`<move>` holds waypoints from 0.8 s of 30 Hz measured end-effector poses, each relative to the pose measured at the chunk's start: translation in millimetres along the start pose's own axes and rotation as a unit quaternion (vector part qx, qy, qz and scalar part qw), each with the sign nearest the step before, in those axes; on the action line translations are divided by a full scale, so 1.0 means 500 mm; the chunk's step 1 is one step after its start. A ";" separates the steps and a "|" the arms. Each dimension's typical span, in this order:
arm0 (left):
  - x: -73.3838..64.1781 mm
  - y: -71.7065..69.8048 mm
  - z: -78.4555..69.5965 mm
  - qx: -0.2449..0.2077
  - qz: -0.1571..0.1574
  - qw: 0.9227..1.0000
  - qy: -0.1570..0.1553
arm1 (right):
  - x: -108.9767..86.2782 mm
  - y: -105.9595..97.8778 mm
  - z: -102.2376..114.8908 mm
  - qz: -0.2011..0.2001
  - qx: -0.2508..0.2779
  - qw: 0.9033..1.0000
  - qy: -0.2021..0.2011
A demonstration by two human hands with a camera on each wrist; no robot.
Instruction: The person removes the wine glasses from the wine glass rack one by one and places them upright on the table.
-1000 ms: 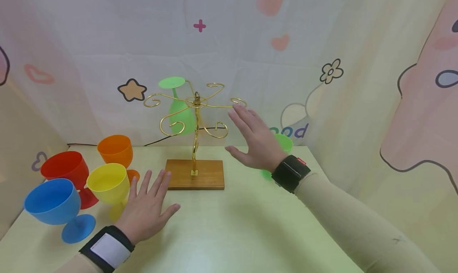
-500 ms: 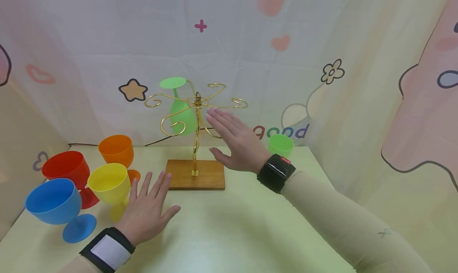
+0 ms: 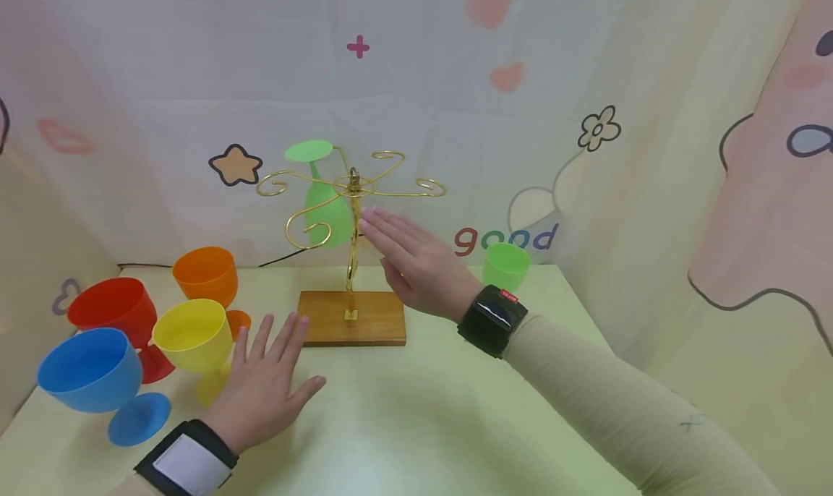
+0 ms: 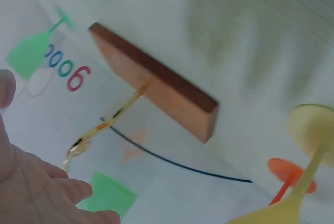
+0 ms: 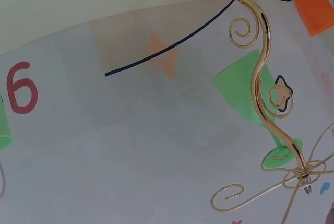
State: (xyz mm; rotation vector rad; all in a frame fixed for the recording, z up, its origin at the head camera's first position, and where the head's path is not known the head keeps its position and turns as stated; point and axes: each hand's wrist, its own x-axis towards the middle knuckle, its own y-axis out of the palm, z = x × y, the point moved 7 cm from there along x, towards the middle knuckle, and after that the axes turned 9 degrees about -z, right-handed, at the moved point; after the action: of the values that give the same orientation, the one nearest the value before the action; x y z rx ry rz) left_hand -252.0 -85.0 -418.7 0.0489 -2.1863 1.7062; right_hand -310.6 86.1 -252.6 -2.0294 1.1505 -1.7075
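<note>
A gold wire glass rack (image 3: 352,264) with curled arms stands on a wooden base (image 3: 377,319). Upside down by its foot, a green goblet (image 3: 327,214) hangs from a rear arm. My right hand (image 3: 419,264) is held up beside the post with straight fingers, fingertips right at it in the head view, and covers the front right arm. Nothing is in that hand. My left hand (image 3: 260,387) spreads its fingers over the table, close to a yellow goblet (image 3: 191,337) and hiding part of its foot. In the left wrist view, that palm (image 4: 36,187) holds nothing.
Upright at the left are a blue goblet (image 3: 91,373), a red goblet (image 3: 113,311) and an orange goblet (image 3: 207,279). Another green goblet (image 3: 506,266) stands at the back right, partly behind my right wrist. A printed curtain (image 3: 416,84) closes off the back.
My right hand has moved left and a little down, from the rack's right arm to its post, uncovering the green goblet at the back right. My left hand has stayed in place.
</note>
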 end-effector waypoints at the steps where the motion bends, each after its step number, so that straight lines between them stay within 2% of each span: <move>1: -0.002 -0.013 -0.004 -0.012 -0.004 1.000 0.001 | 0.000 0.000 0.000 0.002 0.000 1.000 0.003; 4: -0.005 -0.067 -0.017 -0.043 -0.026 0.999 0.010 | 0.003 -0.001 0.001 0.009 -0.002 1.000 0.012; 7: -0.001 -0.142 -0.024 -0.052 -0.066 0.996 0.028 | 0.006 -0.003 0.000 0.005 -0.003 1.000 0.026; 12: 0.037 -0.280 -0.015 -0.064 -0.148 0.986 0.050 | 0.008 -0.006 -0.002 -0.012 0.001 0.999 0.046; 15: 0.081 -0.342 0.000 -0.075 -0.181 0.979 0.053 | 0.006 -0.006 0.000 -0.019 0.006 0.999 0.051; 18: 0.143 -0.384 0.015 -0.072 -0.191 0.978 0.049 | 0.004 -0.007 0.000 -0.022 0.007 0.998 0.053; 20: 0.190 -0.403 0.022 -0.061 -0.188 0.979 0.045 | 0.004 -0.007 -0.001 -0.022 0.006 0.998 0.053; 24: 0.280 -0.420 0.029 -0.035 -0.147 0.988 0.027 | 0.004 -0.006 -0.001 -0.022 0.003 0.998 0.053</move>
State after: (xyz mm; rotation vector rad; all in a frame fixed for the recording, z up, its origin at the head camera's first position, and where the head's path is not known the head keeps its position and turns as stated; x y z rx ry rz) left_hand -334.1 -127.7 -183.6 0.2883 -2.0780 1.4507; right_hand -310.1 86.8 -249.1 -1.9954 1.1406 -1.8579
